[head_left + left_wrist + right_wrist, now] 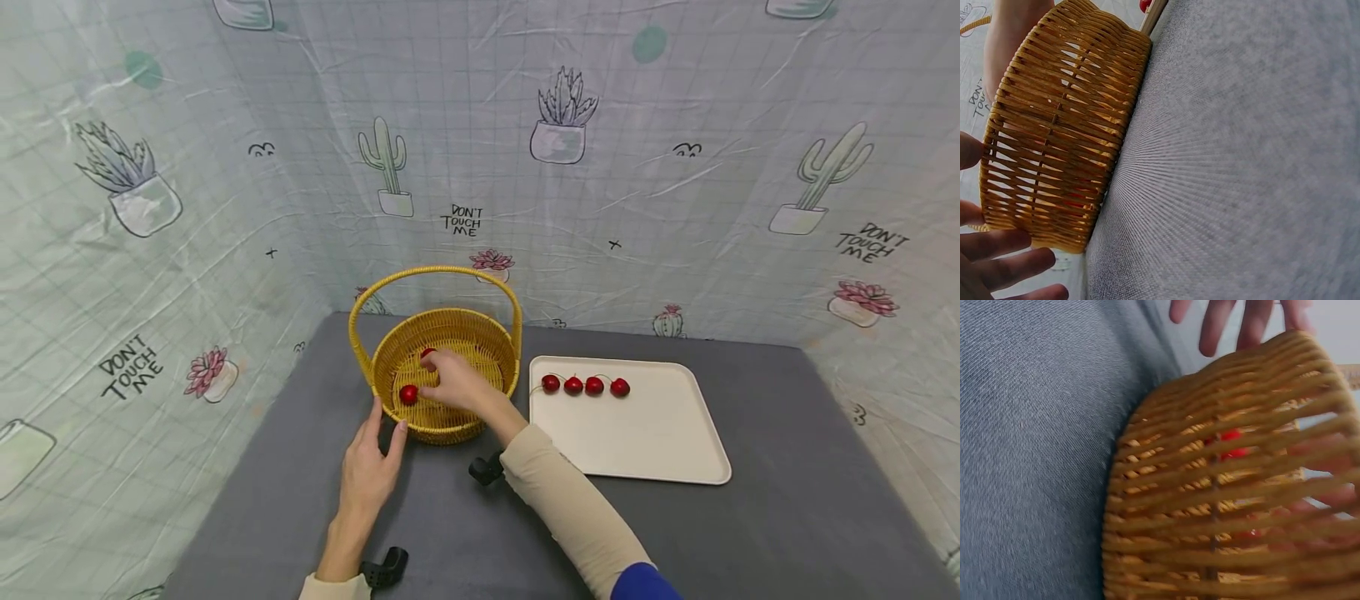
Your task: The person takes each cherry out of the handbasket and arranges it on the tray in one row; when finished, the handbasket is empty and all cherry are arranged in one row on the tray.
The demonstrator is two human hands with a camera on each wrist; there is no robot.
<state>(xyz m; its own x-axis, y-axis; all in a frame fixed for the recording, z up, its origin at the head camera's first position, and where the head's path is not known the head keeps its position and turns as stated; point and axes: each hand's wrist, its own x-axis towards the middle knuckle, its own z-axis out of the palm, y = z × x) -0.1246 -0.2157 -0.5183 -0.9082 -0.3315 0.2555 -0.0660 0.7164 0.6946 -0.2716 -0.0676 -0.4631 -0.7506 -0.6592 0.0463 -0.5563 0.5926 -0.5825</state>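
Note:
A yellow wicker basket (450,429) with a tall hoop handle (435,269) stands upright on the table. Inside it lie a red cherry (408,394) and a second one (428,353), partly hidden by my right hand (455,383). That hand reaches over the near right rim, thumb and forefinger apart, each close to a cherry; any contact is unclear. At the basket's near left side, my left hand (369,468) rests its extended fingers (1007,269) against the rim and wall. Through the weave, the right wrist view shows red cherry skin (1232,444).
Right of the basket lies a cream tray (637,437). Along its back left part, several stemmed cherries (573,386) sit in a row. Printed cloth (615,200) hangs behind the grey table (787,517). Each wrist wears a black camera, such as the left one (386,567).

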